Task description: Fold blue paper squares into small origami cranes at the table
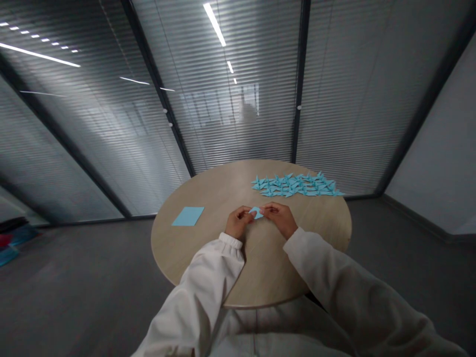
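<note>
Between my two hands is a small folded piece of light blue paper (256,213), held above the middle of the round table. My left hand (238,221) pinches its left side with thumb and fingers. On the other side, the fingers of my right hand (279,217) close on its right edge. The exact folds are too small to make out. A flat light blue sheet of paper (188,216) lies on the table, left of my left hand. Beyond my right hand, several blue folded paper cranes (293,186) stand close together in rows.
The round wooden table (219,186) has its near edge just in front of my body. A glass partition with blinds (238,144) rises behind it. At the far left, blue and red items (11,243) rest near the floor. A pale wall (439,148) stands at right.
</note>
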### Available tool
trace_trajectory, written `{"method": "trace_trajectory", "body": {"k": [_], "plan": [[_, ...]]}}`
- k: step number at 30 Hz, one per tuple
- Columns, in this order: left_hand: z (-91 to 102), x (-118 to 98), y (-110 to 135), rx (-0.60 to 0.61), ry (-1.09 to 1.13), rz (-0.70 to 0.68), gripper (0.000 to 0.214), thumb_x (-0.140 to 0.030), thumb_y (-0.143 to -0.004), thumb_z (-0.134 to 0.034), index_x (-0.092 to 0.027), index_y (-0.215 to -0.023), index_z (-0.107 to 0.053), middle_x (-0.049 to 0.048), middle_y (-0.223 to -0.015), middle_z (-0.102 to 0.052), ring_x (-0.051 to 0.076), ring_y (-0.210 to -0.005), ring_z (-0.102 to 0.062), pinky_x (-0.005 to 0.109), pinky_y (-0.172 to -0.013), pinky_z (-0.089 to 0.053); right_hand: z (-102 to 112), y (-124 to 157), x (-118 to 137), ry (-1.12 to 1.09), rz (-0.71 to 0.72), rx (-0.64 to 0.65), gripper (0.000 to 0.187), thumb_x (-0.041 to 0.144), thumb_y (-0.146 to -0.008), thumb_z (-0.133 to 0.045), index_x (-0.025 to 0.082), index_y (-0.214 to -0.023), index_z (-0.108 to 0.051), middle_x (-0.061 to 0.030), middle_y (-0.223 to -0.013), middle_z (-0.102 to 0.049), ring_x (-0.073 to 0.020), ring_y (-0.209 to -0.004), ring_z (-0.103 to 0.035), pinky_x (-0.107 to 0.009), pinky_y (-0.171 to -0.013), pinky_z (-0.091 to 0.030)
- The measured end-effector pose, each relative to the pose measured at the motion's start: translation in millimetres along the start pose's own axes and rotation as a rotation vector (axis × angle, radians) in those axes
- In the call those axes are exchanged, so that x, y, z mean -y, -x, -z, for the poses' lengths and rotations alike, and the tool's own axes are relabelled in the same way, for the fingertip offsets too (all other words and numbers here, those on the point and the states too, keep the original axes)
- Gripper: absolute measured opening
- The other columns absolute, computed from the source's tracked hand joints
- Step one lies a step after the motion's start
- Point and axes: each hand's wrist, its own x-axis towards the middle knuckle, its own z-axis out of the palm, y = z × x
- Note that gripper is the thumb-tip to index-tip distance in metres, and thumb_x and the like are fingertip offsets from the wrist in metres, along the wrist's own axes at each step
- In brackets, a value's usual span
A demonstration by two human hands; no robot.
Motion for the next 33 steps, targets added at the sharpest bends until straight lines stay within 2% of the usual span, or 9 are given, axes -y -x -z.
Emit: {"method": "trace_trajectory", "body": {"k": [6,10,14,19,25,29,33], "plan": [[2.8,3.1,-0.7,-0.062,-0.067,-0.059,0.032,-0.043,-0.066,-0.065,-0.013,-0.075,-0.061,-0.0013,-0.059,-0.054,0.009,-0.05,-0.05,0.021,-0.049,-0.042,-2.2,1.2,-6.9,0.086,-0.051,0.164,0.023,0.036,-0.064,-0.068,0.015,-0.073,-0.066,-0.0016,-0.065,-0.065,-0.0132,-0.06,-0.059,-0.024,-0.058,-0.044],[1.2,-0.2,2.7,-0.088,-0.143,-0.13,0.026,-0.039,-0.069,-0.062,-0.012,-0.072,-0.061,-0.0024,-0.055,-0.052,0.008,-0.045,-0.045,0.02,-0.046,-0.036,-3.9,2.6,-6.3,0.023,-0.074,0.214,0.024,0.037,-0.061,-0.07,0.015,-0.07,-0.064,-0.002,-0.064,-0.065,-0.0138,-0.059,-0.06,-0.025,-0.058,-0.046],[0.7,-0.6,1.1,-0.111,-0.099,-0.108,0.028,-0.039,-0.066,-0.066,-0.012,-0.073,-0.06,-0.002,-0.054,-0.054,0.008,-0.046,-0.047,0.021,-0.048,-0.037,-4.9,4.1,0.5,-0.008,-0.065,0.185,0.028,0.04,-0.059,-0.071,0.015,-0.068,-0.063,-0.0022,-0.063,-0.065,-0.0147,-0.058,-0.06,-0.026,-0.058,-0.047],[1.7,4.0,-3.6,-0.07,-0.011,-0.05,0.037,-0.04,-0.056,-0.073,-0.013,-0.075,-0.057,-0.0011,-0.059,-0.058,0.01,-0.05,-0.052,0.022,-0.051,-0.042,-4.9,4.0,4.6,-0.002,-0.039,0.144,0.029,0.042,-0.061,-0.069,0.015,-0.068,-0.063,-0.0033,-0.064,-0.066,-0.0153,-0.059,-0.061,-0.027,-0.06,-0.047],[1.6,5.5,-0.8,-0.041,-0.079,-0.001,0.033,-0.038,-0.058,-0.072,-0.013,-0.071,-0.056,-0.0014,-0.053,-0.058,0.008,-0.047,-0.051,0.019,-0.048,-0.039,-2.5,3.1,-1.1,0.173,0.047,0.113,0.024,0.039,-0.072,-0.061,0.017,-0.08,-0.063,-0.0017,-0.07,-0.066,-0.0144,-0.065,-0.06,-0.024,-0.06,-0.045],[-0.1,9.8,-0.8,0.009,-0.1,-0.011,0.029,-0.036,-0.061,-0.069,-0.013,-0.071,-0.056,-0.0016,-0.052,-0.057,0.009,-0.048,-0.05,0.019,-0.048,-0.038,0.7,2.7,-1.6,0.283,0.11,0.098,0.019,0.036,-0.075,-0.057,0.018,-0.073,-0.062,-0.0008,-0.067,-0.064,-0.0139,-0.063,-0.058,-0.024,-0.06,-0.044],[-1.2,13.3,-1.7,0.022,-0.107,-0.042,0.027,-0.035,-0.063,-0.068,-0.013,-0.074,-0.056,-0.0025,-0.053,-0.057,0.008,-0.048,-0.049,0.019,-0.049,-0.038,1.2,2.3,-0.2,0.241,0.101,0.095,0.02,0.036,-0.075,-0.056,0.017,-0.07,-0.06,-0.0006,-0.064,-0.062,-0.0136,-0.061,-0.057,-0.024,-0.058,-0.043]]}}
